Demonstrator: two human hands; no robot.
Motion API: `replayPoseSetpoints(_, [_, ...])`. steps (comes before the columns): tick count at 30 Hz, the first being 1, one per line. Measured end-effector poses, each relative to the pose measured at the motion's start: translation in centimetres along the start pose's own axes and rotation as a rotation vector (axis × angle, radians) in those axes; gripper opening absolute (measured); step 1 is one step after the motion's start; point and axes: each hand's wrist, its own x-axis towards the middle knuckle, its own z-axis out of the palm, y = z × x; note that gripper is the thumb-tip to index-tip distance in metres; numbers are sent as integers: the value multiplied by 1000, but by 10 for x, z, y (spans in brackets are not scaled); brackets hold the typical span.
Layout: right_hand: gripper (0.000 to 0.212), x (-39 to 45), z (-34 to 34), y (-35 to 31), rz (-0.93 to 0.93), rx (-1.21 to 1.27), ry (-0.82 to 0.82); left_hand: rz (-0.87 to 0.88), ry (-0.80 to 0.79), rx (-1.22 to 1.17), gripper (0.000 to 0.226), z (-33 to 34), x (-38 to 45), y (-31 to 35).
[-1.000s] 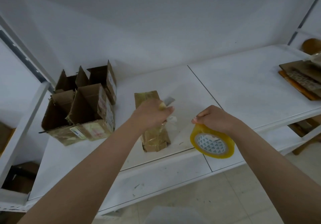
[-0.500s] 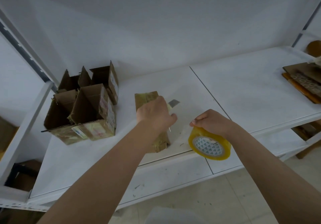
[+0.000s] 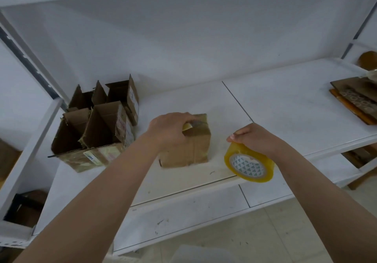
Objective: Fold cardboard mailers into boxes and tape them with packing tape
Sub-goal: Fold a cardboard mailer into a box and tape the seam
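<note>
Cardboard box (image 3: 191,150): taped, on the white shelf (image 3: 285,107), centre. Left hand (image 3: 169,132): clamped over its top. Right hand (image 3: 255,138): gripping the yellow tape roll (image 3: 247,163), just right of the box. Open boxes (image 3: 95,128): grouped at left.

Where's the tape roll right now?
In the head view the tape roll is right of centre at the shelf's front edge, held by the right hand, just right of the box.
</note>
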Motion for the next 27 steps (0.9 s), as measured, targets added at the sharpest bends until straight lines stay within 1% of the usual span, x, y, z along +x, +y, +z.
replayPoseSetpoints(2, [21,1,-4,1,7,12,14,-67,93,9,52,3,2,4])
replayPoseSetpoints(3, [19,2,-6,1,7,21,19,-121,130,20,55,8,3,11])
replayPoseSetpoints(5, [16,2,-8,-1,7,39,29,-209,174,52,64,20,8,28])
replayPoseSetpoints(7, [15,3,-10,-1,4,56,39,-241,192,94,69,32,12,43])
replayPoseSetpoints(9, [14,1,-12,-1,1,66,42,-214,180,113,61,36,11,47])
replayPoseSetpoints(10, [14,0,-14,0,0,73,42,-164,154,97,54,36,10,46])
replayPoseSetpoints(12, [14,-3,-18,1,-12,91,38,-22,55,50,49,33,6,36])
replayPoseSetpoints(14, [13,-6,-21,0,-36,104,25,68,-28,22,51,28,-3,22])
replayPoseSetpoints(16, [14,-8,-23,-3,-68,108,14,102,-55,37,58,23,-10,6])
replayPoseSetpoints(18, [15,-8,-22,-7,-93,112,-4,110,-30,34,60,21,-18,-7])
replayPoseSetpoints(19, [15,-8,-21,-10,-100,112,-14,88,5,-3,58,20,-21,-12])
replayPoseSetpoints(22, [16,-6,-15,-15,-118,101,-31,-35,150,-133,46,23,-29,-21])
replayPoseSetpoints(23, [16,-5,-13,-17,-124,97,-33,-52,178,-156,44,26,-31,-22])
replayPoseSetpoints(27, [16,-3,-10,-22,-152,94,-43,-31,235,-283,32,32,-31,-17])
